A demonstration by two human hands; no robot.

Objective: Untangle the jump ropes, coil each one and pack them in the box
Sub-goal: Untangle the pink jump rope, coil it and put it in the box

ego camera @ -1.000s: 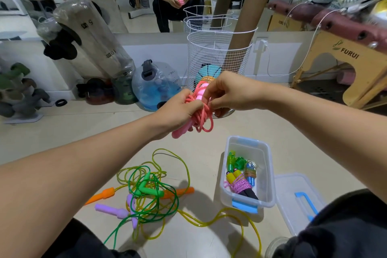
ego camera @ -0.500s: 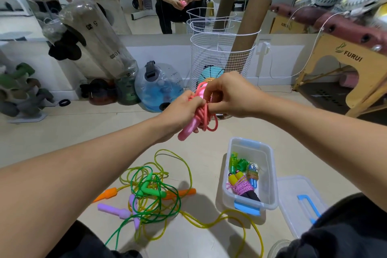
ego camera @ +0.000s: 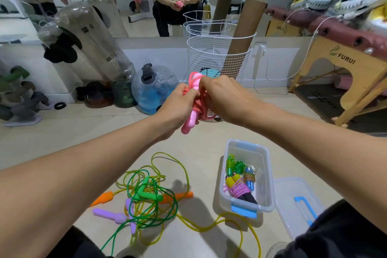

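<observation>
Head view, hands: the left hand (ego camera: pixel 178 102) and the right hand (ego camera: pixel 222 98) meet at chest height above the floor, both with fingers curled tight round the same bundle.
Held thing: a pink plastic jump rope (ego camera: pixel 193 109), its cord gathered in loops and one smooth pink handle poking out below at 6 o'clock of the fists.
Box: a clear plastic storage box with blue clips (ego camera: pixel 266 201) sits on the floor at 5 o'clock of the hands, well below them; three coiled ropes already lie inside.
Lid: a clear lid with a blue handle (ego camera: pixel 297 205) lies just beside the box at its 3 o'clock.
Tangle: a knot of green and yellow cords with orange, green and purple handles (ego camera: pixel 146 195) sprawls on the floor at 9 o'clock of the box, untouched.
Backdrop: a white wire basket (ego camera: pixel 217 58) stands by the wall at 12 o'clock.
Step in hand: by my reckoning, finishing the coil on the pink rope, the right fingers likely tucking or winding the last turn; the fists hide the end.
Next move: secure the loose end so the coil holds, then lower it into the free space in the box.
</observation>
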